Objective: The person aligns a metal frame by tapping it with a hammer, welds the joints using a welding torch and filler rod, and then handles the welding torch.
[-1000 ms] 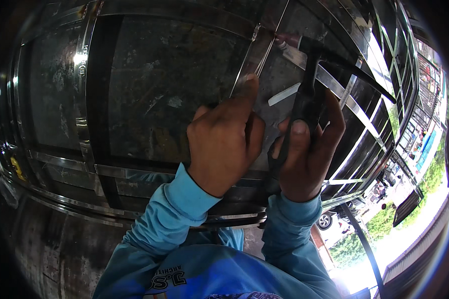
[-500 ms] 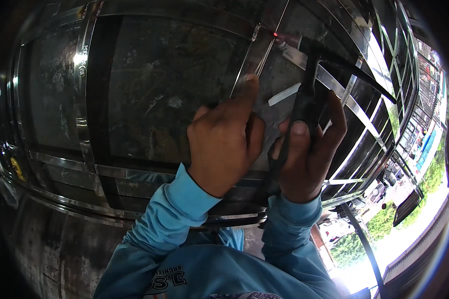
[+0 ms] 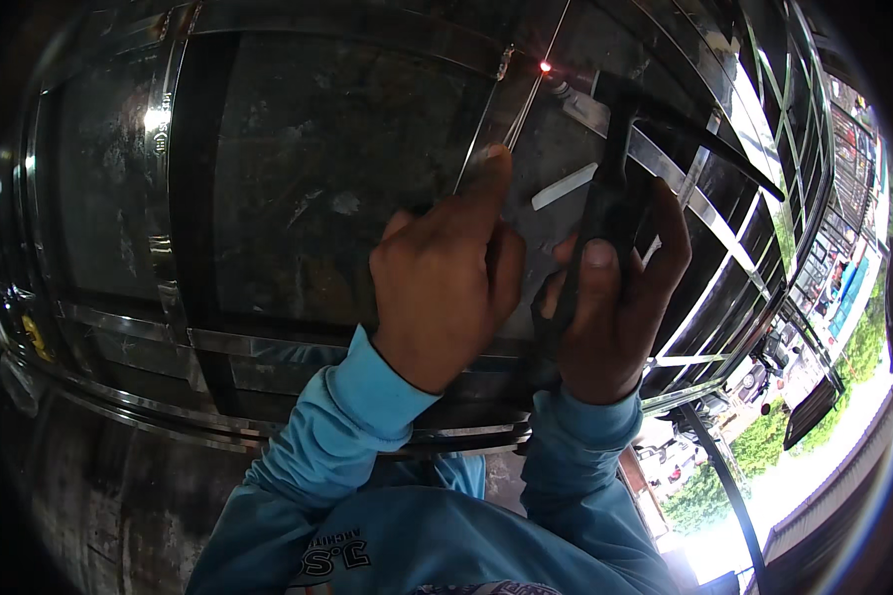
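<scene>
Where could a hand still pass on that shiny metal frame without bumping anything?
Free: the wide dark panel between the vertical steel bar and the left hand. Crowded: around the thin filler rod, where the right hand grips the black torch handle near a small red glow.

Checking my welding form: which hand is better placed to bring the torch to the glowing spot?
Right. The right hand already grips the black torch, its head beside the glowing spot; the left hand holds only a thin rod.

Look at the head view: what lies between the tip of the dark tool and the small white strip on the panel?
Head view: only bare dark panel separates the tool tip from the white strip.
</scene>
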A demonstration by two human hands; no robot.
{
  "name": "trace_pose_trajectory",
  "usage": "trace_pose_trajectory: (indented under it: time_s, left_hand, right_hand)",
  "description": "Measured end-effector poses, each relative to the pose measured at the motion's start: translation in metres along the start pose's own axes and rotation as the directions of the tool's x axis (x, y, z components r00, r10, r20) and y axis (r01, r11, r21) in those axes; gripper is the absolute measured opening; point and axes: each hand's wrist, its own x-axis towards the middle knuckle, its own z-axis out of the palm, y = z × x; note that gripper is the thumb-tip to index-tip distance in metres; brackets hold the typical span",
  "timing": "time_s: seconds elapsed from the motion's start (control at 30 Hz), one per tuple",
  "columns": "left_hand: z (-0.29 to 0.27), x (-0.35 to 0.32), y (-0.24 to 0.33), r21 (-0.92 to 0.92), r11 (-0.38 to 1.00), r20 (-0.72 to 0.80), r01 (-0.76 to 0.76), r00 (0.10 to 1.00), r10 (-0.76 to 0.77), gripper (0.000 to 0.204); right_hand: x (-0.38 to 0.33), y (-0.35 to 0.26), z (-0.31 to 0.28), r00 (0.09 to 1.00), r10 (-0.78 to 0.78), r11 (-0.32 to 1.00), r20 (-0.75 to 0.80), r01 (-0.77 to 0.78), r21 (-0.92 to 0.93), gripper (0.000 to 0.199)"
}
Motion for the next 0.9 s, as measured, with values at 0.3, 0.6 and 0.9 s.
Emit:
trace_pose_trajectory:
  time_s: [0.3, 0.6, 0.9]
  left_hand:
    - [-0.006, 0.001, 0.007, -0.032, 0.995, 0.066, 0.091, 0.994, -0.089, 0.05]
    - [-0.001, -0.002, 0.001, 0.009, 1.0, 0.012, 0.003, 1.0, -0.003, 0.049]
    - [-0.001, -0.001, 0.0, 0.019, 1.0, 0.014, -0.009, 1.0, 0.009, 0.053]
  right_hand:
    - [0.001, 0.004, -0.001, 0.998, -0.055, 0.993, 0.035, 0.058, -0.101, 0.061]
    - [-0.001, -0.005, -0.002, 1.0, 0.006, 1.0, 0.01, -0.006, -0.013, 0.064]
    - [-0.001, -0.003, -0.001, 1.0, 0.019, 1.0, 0.018, -0.019, 0.004, 0.063]
